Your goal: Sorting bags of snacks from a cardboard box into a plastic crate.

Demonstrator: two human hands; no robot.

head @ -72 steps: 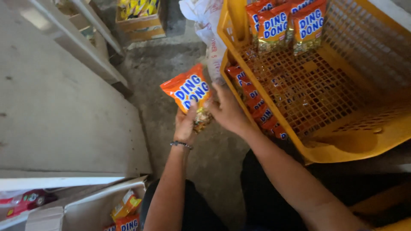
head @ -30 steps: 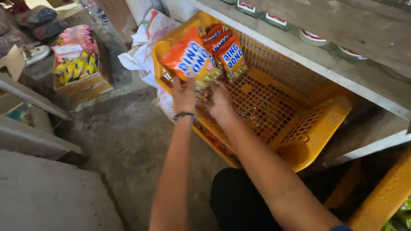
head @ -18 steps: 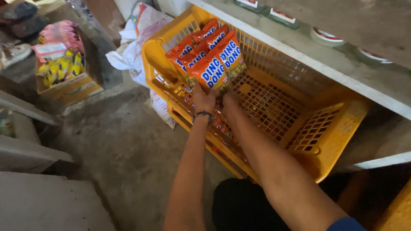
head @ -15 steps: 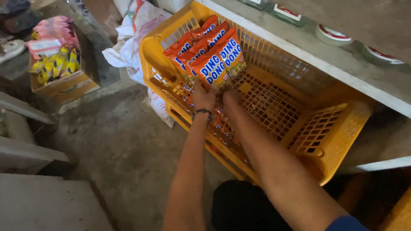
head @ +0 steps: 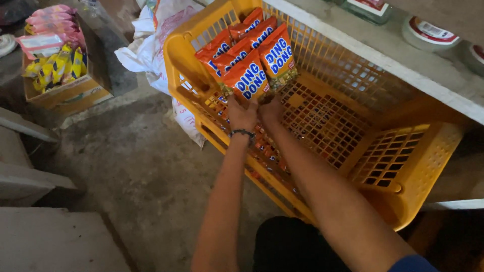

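Orange foil snack packet [head: 248, 80], blue-lettered, sits at the centre of the head view, gripped at its lower edge by both hands.

Head view. Left hand [head: 242, 112], a dark bracelet [head: 243, 133] at the wrist, closes its fingers on the packet's bottom seam from about 7 o'clock. Right hand [head: 270, 108] pinches the same seam from about 5 o'clock. Holding it low keeps the printed face upright and lets it lean back against the row of like packets [head: 252, 38], which stands at 12 o'clock of the hands along the far wall of the yellow plastic crate [head: 428, 151].

The crate has lattice walls and floor and is tilted, its open side turned to the person, so upright packets rest on the back wall instead of toppling forward. More packets [head: 267, 151] show through the near wall at 6 o'clock of the hands.

At 10 o'clock stands a cardboard box [head: 70, 93] of pink and yellow wrapped goods. White sacks [head: 151, 45] lie between box and crate. A grey shelf [head: 403, 65] with round lidded tubs [head: 428, 32] runs at 2 o'clock, and a concrete floor [head: 141, 181] lies below.
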